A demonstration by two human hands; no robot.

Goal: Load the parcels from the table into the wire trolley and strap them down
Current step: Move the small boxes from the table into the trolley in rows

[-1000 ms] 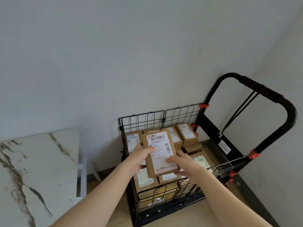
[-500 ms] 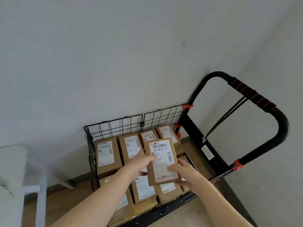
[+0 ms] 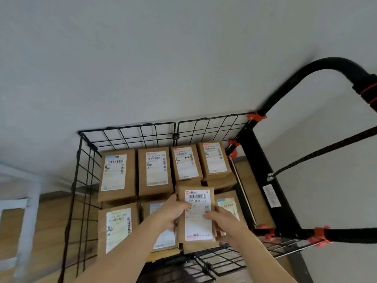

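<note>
1. Two bare hands hold one brown parcel (image 3: pixel 196 216) between them, over the near right part of the wire trolley (image 3: pixel 130 133).
2. The left hand (image 3: pixel 170 214) grips the parcel's left edge, with its thumb laid across the white shipping label and its fingers tucked out of sight underneath.
3. The right hand (image 3: pixel 222 222) closes on the right edge lower down, its thumb pressing the label near the middle and its fingers curled beneath the box.
4. The parcel lies label up and roughly flat, its long side running away from the person, so it sits squarely between the two grips.
5. Whether it already rests on the boxes below or is a little above them cannot be told.
6. Four labelled parcels stand in a back row (image 3: pixel 156 170) along the trolley's far wire wall, side by side and touching.
7. A nearer row holds a parcel at the left (image 3: pixel 117 227), another partly hidden under the left forearm, and one just right of the held box (image 3: pixel 229 203).
8. The black trolley handle (image 3: pixel 318 67) arches up at the right, fixed with orange clips (image 3: pixel 256 116).
9. A dark elastic cord (image 3: pixel 318 155) runs slantwise from a hook on the handle frame, well apart from both hands.
</note>
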